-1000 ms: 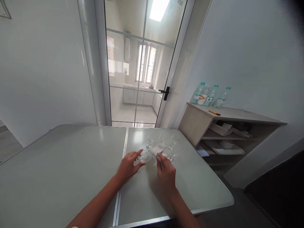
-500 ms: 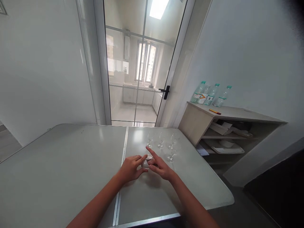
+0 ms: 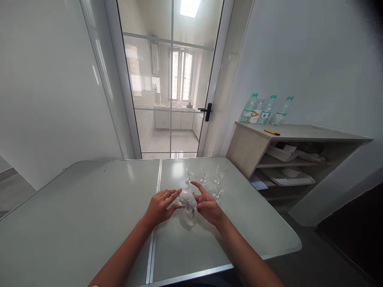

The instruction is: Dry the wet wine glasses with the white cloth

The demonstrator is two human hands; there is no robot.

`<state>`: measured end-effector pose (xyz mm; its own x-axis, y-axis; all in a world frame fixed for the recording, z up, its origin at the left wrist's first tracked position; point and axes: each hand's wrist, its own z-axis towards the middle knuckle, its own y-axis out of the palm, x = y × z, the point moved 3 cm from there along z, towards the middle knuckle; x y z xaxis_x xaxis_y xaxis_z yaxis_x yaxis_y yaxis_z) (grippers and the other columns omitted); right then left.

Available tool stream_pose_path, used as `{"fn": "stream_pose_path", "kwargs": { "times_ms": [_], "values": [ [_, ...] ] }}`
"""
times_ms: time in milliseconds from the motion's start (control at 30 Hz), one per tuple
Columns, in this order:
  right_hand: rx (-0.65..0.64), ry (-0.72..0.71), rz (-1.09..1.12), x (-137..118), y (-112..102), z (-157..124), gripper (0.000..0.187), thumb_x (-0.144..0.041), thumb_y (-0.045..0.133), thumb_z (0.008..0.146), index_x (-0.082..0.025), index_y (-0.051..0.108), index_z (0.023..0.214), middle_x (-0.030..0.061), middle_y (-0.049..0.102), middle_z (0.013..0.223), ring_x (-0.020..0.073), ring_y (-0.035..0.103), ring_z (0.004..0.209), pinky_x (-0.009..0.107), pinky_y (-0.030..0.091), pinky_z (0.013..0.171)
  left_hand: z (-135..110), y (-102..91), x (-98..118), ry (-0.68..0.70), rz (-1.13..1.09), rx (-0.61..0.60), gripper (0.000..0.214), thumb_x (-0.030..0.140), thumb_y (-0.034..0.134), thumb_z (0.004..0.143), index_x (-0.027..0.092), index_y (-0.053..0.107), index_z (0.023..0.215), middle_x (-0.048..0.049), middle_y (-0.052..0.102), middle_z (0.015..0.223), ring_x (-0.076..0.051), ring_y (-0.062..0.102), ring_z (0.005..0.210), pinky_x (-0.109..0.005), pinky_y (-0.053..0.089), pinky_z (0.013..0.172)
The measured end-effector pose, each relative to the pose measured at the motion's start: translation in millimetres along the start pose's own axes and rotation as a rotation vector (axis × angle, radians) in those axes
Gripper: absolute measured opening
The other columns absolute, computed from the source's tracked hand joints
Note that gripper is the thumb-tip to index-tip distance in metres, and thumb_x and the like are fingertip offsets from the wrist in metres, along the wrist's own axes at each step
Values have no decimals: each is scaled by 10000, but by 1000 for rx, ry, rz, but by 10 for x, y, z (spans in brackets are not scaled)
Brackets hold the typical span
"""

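Note:
My left hand [image 3: 161,205] curves its fingers and thumb around a clear stemmed glass [image 3: 181,198], of which only a part shows. A white cloth [image 3: 189,211] is bunched against this glass and hangs down toward the tabletop. My right hand [image 3: 210,207] grips the cloth from the right, its index finger stretched out and the other fingers bent. Just beyond my hands, several clear stemmed glasses stand upright, among them one at the left [image 3: 189,177], one in the middle [image 3: 204,177] and one nearest my right hand [image 3: 218,193].
The pale table [image 3: 89,223] has a metal seam [image 3: 155,199] running across it. At the right, a low wooden cabinet [image 3: 248,149] carries several plastic bottles [image 3: 266,111] and a yellow-red pen-like object [image 3: 272,132]. A glass door [image 3: 170,91] stands behind the table.
The white cloth now shows much more, hanging between my hands. My right hand has moved slightly right and my left slightly left. The view has shifted a little.

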<state>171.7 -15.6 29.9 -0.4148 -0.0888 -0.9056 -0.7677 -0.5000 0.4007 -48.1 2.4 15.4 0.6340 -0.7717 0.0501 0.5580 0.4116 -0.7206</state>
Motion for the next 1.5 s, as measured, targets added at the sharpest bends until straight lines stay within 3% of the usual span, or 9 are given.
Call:
{"fn": "stream_pose_path", "kwargs": {
  "times_ms": [100,200,367,467,567,733,1033,1300,1500],
  "values": [
    [-34,-84,-189,57,-38,3,768,-267,700,825,-244,347,1506,30,713,915,188,632,767,303,471,742,-2,-3,24,6,-3,-6,548,437,634,959,300,516,1476,-98,738,1150,-215,711,940,-334,542,809],
    [-76,-218,-536,68,-63,4,607,-214,588,906,-232,440,1494,71,729,1079,214,663,937,396,489,914,-6,-11,26,11,-16,-40,570,462,640,952,302,507,1483,-87,746,1127,-210,720,943,-309,547,770],
    [-215,-346,-987,71,-7,15,645,-97,536,885,-303,503,1495,64,661,1361,252,586,1273,541,198,1226,-7,-18,-6,-10,-30,-116,559,462,654,940,299,533,1461,-72,757,1108,-210,731,952,-308,568,755],
    [-209,-327,-959,111,-8,35,612,-154,579,899,-301,513,1489,68,685,1321,250,619,1218,503,319,1177,-13,32,28,21,-45,-152,512,437,671,925,300,585,1412,-72,763,1088,-216,735,925,-318,580,743],
    [-110,-268,-734,147,-53,47,560,-270,614,931,-244,512,1481,74,733,1124,226,669,1014,382,501,940,-12,82,79,13,-59,-116,550,430,669,928,287,549,1445,-87,766,1089,-222,737,915,-317,578,728],
    [-25,-114,-366,183,-61,45,701,-410,696,901,-215,426,1518,-28,618,766,134,535,647,243,430,634,-5,108,124,22,-38,-115,615,392,661,938,278,463,1509,-90,761,1139,-227,729,919,-328,559,717],
    [-101,-167,-564,193,-18,60,675,-225,682,827,-214,499,1476,9,639,937,141,534,766,247,438,714,6,100,81,-163,-79,-310,543,403,740,834,265,643,1350,-22,734,777,-186,649,635,-274,421,588],
    [-110,-204,-596,146,-24,53,600,-252,690,845,-200,532,1421,43,687,1004,176,593,814,279,457,749,156,11,200,-440,-655,-415,404,456,692,865,183,759,1154,57,508,596,-100,402,558,-237,303,583],
    [144,-384,-768,206,-65,56,479,-105,681,716,-222,704,1179,36,719,1023,181,635,850,300,487,801,153,57,119,-664,-972,-450,577,548,691,851,101,734,1214,40,511,587,-88,325,541,-227,253,517]
  ]
}}
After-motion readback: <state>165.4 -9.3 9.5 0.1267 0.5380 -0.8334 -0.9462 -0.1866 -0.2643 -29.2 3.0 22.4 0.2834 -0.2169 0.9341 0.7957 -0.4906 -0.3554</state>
